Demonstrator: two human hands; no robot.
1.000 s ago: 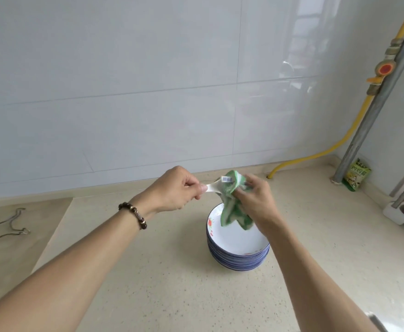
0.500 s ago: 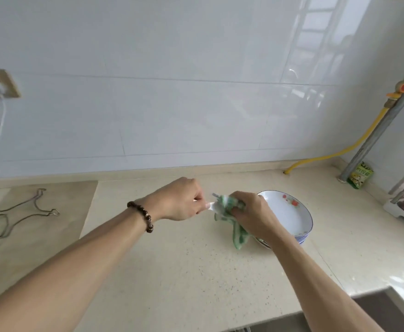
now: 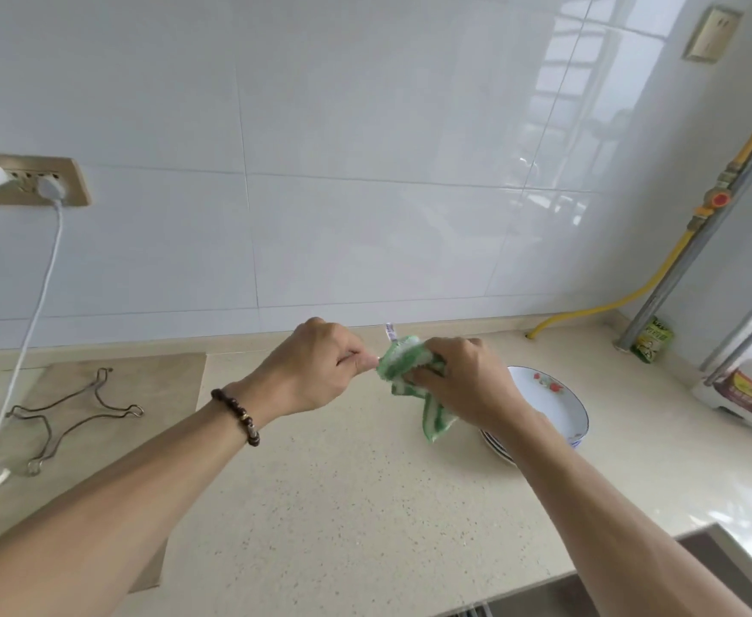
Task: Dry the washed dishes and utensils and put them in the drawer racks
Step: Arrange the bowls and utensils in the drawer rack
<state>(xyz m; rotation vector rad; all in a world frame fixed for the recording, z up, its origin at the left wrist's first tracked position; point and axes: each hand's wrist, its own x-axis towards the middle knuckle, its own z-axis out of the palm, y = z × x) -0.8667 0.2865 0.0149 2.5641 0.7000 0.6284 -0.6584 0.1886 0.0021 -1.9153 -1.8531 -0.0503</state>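
While a small white utensil (image 3: 376, 359) (mostly hidden, likely a light, hard, breakable spoon) is pinched at its handle end by the left hand (image 3: 316, 367), its other end is wrapped in the soft cloth (image 3: 403, 365) gripped by the right hand (image 3: 463, 378), just beside it.

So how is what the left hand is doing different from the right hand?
The left hand wears a bead bracelet at its wrist; the right hand is bare. The left pinches something small and pale, the right bunches a green cloth around it. Both are raised above the counter.
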